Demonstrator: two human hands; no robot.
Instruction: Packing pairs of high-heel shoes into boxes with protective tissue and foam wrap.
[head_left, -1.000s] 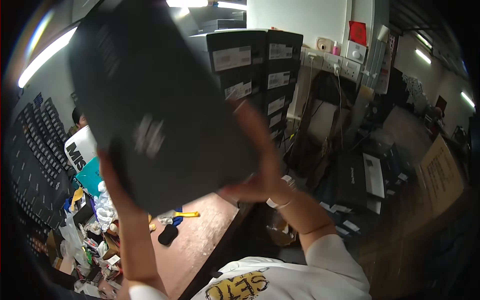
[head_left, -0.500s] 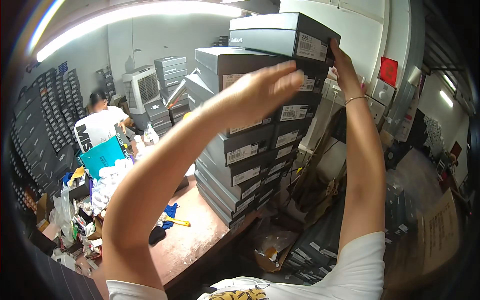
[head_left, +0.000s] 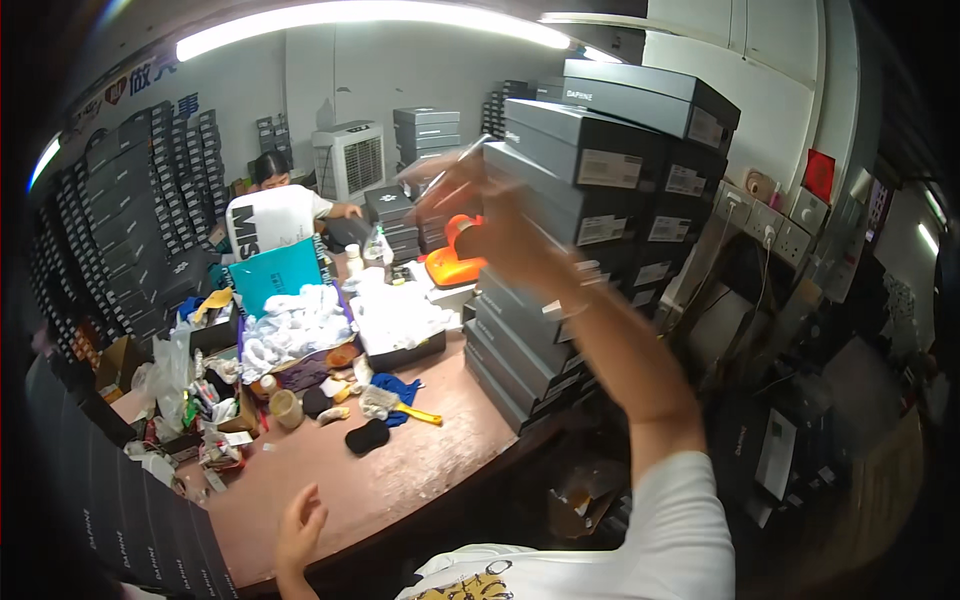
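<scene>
My right hand (head_left: 490, 225) is raised in front of the left side of a tall stack of dark grey shoe boxes (head_left: 535, 190). Its fingers are smeared by motion, so whether they grip anything does not show. Behind it are an orange tool (head_left: 455, 268), partly covered, and a tilted pale-edged object whose kind is unclear. Topmost on the stack lies a shoe box (head_left: 645, 100), untouched by either hand. My left hand (head_left: 301, 525) hovers low over the near side of the pinkish table (head_left: 400, 490), fingers apart and holding nothing.
A yellow-handled brush (head_left: 415, 411), a black pad (head_left: 368, 437) and a box of crumpled white paper (head_left: 295, 330) lie on the table. Beyond sits a co-worker (head_left: 275, 215) in white. Dark boxes (head_left: 150, 530) stand at near left; wall sockets (head_left: 765, 220) at right.
My right hand has left the top box and swung left and down across the stack's front. My left hand has dropped from the stack to the near table. The view has turned left.
</scene>
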